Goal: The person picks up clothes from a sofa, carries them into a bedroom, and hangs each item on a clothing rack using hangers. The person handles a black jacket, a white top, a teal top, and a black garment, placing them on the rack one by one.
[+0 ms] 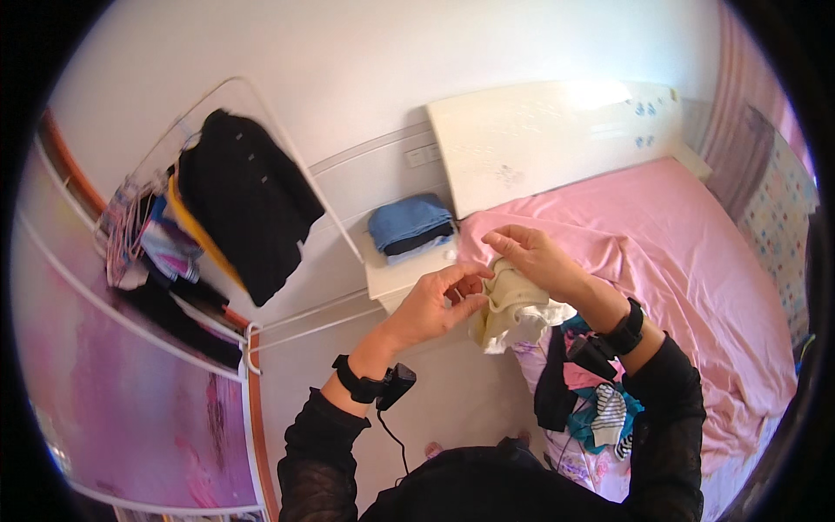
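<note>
A pale yellow knit garment (512, 300) hangs in the air before me, bunched, with a white edge along its lower part. My left hand (440, 300) pinches the garment's left side between thumb and fingers. On the other side, my right hand (535, 254) holds it from above, with the cloth gathered below the palm; its fingertips are partly hidden. Below and to the right, a loose heap of clothes lies on the bed, among it a striped sock-like piece (609, 414), teal cloth (582, 427) and a black garment (554, 391).
A nightstand (391, 280) carries folded jeans (411, 218) and dark clothes. To the left stands a white clothes rack (326, 218) with a black shirt (244, 202) and several hangers (127, 228). The bed has a pink sheet (704, 261) and a cream headboard (548, 143). A purple wardrobe door (130, 365) borders the left.
</note>
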Demonstrator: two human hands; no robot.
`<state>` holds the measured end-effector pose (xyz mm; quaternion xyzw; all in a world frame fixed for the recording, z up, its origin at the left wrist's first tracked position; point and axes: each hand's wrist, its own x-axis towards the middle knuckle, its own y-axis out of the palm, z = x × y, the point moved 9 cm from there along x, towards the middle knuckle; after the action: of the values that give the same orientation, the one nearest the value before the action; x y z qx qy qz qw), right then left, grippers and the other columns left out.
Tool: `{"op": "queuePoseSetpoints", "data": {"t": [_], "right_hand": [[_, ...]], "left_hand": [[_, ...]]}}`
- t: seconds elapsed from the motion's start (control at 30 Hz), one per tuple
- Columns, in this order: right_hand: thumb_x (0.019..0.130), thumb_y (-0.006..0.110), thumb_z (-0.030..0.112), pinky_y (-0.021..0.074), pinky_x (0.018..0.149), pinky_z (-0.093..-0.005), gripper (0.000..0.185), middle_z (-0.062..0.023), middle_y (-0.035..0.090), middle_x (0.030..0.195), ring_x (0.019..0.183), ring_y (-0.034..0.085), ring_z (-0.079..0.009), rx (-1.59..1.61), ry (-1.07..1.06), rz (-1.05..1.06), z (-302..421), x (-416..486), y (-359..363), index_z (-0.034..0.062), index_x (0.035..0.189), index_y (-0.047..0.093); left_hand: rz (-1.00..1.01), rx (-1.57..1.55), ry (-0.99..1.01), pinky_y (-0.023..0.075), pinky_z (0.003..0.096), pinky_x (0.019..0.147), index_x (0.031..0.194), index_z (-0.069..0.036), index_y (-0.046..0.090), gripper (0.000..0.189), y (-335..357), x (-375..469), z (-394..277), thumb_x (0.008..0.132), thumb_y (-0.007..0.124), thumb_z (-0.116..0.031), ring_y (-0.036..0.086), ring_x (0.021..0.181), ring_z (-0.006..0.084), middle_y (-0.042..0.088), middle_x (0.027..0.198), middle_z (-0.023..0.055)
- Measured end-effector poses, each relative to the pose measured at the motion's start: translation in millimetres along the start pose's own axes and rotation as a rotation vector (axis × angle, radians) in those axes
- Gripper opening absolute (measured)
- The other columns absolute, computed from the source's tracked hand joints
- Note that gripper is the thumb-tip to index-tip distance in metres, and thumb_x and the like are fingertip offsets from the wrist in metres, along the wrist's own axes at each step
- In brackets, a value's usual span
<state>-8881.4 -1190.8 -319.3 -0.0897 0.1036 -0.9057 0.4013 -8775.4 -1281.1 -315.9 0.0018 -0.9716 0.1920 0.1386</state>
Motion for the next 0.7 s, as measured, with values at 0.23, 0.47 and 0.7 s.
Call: {"op": "queuePoseSetpoints", "data": {"t": [0.23,0.47,0.7], "right_hand": [[0.094,0.043,0.051,0.0460,0.082,-0.0304,0.061,-0.0141,0.064,0.099,0.094,0.058,-0.0186,-0.247,-0.163,0.359,69,41,178,-0.0054,0.110,0.059],[0.086,0.053,0.058,0.0466,0.067,-0.0306,0.065,-0.0099,0.063,0.077,0.074,0.056,-0.0154,-0.403,-0.107,0.561,75,71,310,-0.0045,0.100,0.065],[0.076,0.074,0.027,0.0469,0.065,-0.0259,0.034,-0.0065,0.065,0.079,0.071,0.057,-0.0127,-0.333,0.012,0.872,72,77,419,0.0002,0.097,0.069]], "left_hand": [[-0.220,0.084,-0.081,0.0490,0.0266,0.065,0.140,-0.010,0.030,0.077,-117,-99,27,0.076,0.072,-0.018,0.059,0.075,0.0159,0.055,0.113,0.0119],[-0.217,-0.070,-0.172,0.0484,0.0252,0.069,0.139,-0.007,0.033,0.063,-200,-204,60,0.083,0.061,-0.007,0.054,0.077,0.0113,0.060,0.105,0.0075],[-0.456,1.050,-0.391,0.0508,0.0312,0.064,0.096,-0.001,0.064,0.022,-300,-315,63,0.077,0.058,-0.009,0.063,0.075,0.0166,0.068,0.088,0.0078]]}}
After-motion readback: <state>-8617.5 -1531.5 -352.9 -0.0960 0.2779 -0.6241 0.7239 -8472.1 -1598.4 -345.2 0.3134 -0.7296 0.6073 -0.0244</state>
